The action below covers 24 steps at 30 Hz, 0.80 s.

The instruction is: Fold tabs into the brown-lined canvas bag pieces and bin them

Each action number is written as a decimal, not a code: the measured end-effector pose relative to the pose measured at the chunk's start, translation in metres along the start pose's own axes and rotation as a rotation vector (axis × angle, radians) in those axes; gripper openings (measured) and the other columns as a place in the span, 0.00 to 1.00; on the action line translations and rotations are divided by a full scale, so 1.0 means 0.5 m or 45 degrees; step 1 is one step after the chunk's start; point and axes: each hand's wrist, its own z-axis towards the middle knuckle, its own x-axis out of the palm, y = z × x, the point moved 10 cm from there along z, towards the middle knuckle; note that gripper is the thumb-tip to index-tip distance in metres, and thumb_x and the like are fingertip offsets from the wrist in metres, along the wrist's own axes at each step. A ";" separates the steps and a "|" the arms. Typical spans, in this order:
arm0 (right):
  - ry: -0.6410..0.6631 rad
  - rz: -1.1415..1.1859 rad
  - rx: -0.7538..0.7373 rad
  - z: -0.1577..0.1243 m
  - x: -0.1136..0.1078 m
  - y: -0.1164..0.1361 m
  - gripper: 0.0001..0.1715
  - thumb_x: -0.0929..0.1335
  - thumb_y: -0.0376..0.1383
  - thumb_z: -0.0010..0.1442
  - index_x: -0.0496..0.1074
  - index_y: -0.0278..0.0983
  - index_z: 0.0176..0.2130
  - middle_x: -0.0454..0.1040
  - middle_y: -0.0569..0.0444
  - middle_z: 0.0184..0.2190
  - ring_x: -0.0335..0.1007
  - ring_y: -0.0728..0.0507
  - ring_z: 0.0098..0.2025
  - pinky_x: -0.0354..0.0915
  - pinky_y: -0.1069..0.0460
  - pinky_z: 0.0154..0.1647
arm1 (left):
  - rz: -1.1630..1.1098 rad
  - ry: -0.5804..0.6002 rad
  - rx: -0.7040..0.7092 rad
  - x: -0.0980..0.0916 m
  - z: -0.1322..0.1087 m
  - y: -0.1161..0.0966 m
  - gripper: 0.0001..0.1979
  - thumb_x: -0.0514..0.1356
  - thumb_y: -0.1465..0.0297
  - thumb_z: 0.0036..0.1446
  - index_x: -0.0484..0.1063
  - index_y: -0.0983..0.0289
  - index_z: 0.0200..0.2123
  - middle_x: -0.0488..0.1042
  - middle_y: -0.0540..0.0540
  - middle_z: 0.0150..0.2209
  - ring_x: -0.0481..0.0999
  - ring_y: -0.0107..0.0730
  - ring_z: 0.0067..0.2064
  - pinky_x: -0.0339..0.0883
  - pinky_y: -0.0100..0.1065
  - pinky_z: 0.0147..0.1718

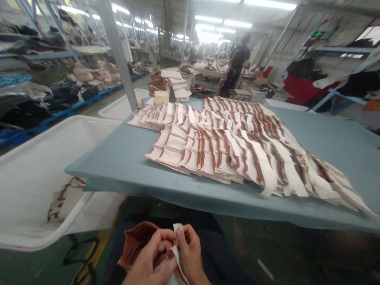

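A blue table [115, 168] stretches across the middle of the frame to the right edge. Its front edge is a bit wavy. Rows of cream and brown cloth [172, 152] lie on it, from the middle toward the lower right. Long white strips [263, 160] lie on the cloth, mostly right of the middle.

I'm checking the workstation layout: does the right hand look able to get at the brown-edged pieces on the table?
Probably yes, once it lets go: the right hand pinches a white strip in front of the table. Only the table's near edge seems to lie between it and the brown-edged pieces.
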 end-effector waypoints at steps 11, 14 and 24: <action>0.072 0.221 0.579 -0.057 0.009 -0.145 0.37 0.74 0.69 0.60 0.72 0.40 0.34 0.74 0.57 0.25 0.66 0.46 0.25 0.67 0.52 0.28 | 0.504 0.168 -0.051 -0.023 -0.003 -0.031 0.25 0.65 0.45 0.67 0.78 0.63 0.36 0.80 0.53 0.34 0.74 0.38 0.35 0.65 0.33 0.32; 0.109 0.202 0.538 -0.043 0.008 -0.109 0.35 0.74 0.68 0.62 0.71 0.41 0.33 0.68 0.61 0.21 0.61 0.48 0.23 0.61 0.53 0.25 | 0.566 0.203 0.049 -0.014 -0.013 -0.063 0.23 0.63 0.49 0.70 0.79 0.63 0.33 0.78 0.52 0.31 0.73 0.37 0.33 0.66 0.32 0.31; 0.355 0.020 0.095 0.093 -0.095 0.239 0.33 0.76 0.62 0.68 0.75 0.39 0.30 0.71 0.59 0.25 0.61 0.48 0.28 0.60 0.53 0.29 | 0.580 -0.049 0.440 -0.060 -0.020 -0.216 0.14 0.64 0.60 0.70 0.84 0.61 0.35 0.83 0.55 0.40 0.79 0.40 0.43 0.73 0.32 0.43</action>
